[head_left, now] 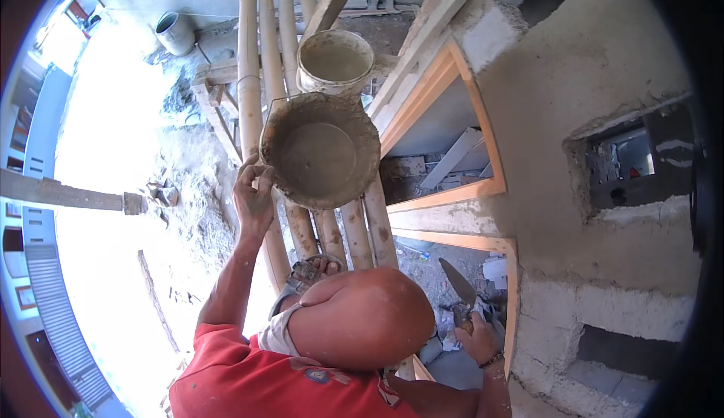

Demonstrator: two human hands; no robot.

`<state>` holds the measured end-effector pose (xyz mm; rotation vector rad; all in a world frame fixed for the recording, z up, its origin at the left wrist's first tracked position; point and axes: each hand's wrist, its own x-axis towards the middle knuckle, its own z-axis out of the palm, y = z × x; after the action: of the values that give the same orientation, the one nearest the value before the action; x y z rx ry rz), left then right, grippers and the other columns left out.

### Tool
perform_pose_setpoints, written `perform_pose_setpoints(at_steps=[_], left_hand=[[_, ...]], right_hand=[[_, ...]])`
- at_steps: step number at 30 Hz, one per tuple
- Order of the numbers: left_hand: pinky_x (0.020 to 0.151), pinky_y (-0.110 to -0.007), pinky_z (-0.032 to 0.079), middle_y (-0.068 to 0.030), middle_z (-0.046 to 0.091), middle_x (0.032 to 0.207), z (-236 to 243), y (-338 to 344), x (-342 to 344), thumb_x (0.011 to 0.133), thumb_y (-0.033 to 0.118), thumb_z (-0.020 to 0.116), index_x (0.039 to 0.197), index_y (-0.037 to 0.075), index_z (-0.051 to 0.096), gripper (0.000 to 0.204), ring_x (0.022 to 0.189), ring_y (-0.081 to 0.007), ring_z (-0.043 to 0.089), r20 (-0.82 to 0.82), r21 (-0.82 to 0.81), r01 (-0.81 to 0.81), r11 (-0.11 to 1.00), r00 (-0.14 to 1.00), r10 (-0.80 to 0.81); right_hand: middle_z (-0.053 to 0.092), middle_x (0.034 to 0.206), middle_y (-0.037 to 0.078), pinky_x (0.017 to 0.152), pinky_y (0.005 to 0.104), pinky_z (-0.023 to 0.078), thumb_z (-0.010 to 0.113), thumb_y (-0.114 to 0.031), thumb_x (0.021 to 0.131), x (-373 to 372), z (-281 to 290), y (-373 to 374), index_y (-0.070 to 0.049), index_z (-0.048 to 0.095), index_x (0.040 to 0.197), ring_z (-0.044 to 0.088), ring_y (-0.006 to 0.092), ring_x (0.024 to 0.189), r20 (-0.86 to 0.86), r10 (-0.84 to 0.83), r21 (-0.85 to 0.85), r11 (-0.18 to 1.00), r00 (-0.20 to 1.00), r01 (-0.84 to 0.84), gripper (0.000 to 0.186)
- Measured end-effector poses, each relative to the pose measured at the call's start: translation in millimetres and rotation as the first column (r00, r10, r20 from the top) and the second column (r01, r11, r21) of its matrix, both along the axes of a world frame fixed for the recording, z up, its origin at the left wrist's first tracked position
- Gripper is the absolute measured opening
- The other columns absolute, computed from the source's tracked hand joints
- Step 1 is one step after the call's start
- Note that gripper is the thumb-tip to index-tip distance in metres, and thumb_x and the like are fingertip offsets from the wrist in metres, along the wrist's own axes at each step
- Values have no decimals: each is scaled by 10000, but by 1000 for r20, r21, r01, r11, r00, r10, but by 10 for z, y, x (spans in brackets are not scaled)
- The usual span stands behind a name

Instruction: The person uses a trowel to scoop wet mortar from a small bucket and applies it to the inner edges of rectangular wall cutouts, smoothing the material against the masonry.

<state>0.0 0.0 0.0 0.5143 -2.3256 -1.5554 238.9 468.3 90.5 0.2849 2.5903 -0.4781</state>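
A mortar-crusted bucket [317, 150] with a thin wire handle stands in front of me on bamboo poles, grey wet mix in its bottom. My left hand [255, 192] is closed on its near left rim, fingers bent against the edge. Down at the right, my right hand [478, 340] is wrapped round the handle of a pointing trowel [458, 281], whose pointed blade tilts up and away to the left. Just behind the bucket sits a second, paler bucket [335, 59] holding greyish liquid.
Several bamboo poles [249, 56] form the platform under my foot. On the right are orange wooden frames [483, 139] and a plastered wall [535, 131] with openings. A wooden trestle [219, 116] and a drum [176, 35] stand at the far left; a post [68, 194] crosses the left.
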Motion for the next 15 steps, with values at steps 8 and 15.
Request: perform_pose_setpoints(at_steps=[8,15], left_hand=[[794,-362,501,-136,572,1098,-272,-616,-40,891,431,669,1328,20,433,644,918,-226,602,347,345,-90,934,937,-37],[871,-361,480,-147,502,1261,-463,-674,-391,980,442,522,1407,7,333,638,1077,-222,564,65,510,70,857,991,-119]], right_hand=[[646,849,255,694,523,484,650,-259,841,-425,161,-570,-5,565,1101,630,451,827,-147,96,24,995,984,-94,374],[656,912,227,720,450,514,609,-214,862,-2062,240,-1114,23,558,1121,656,382,832,-294,75,-211,967,953,-142,355]])
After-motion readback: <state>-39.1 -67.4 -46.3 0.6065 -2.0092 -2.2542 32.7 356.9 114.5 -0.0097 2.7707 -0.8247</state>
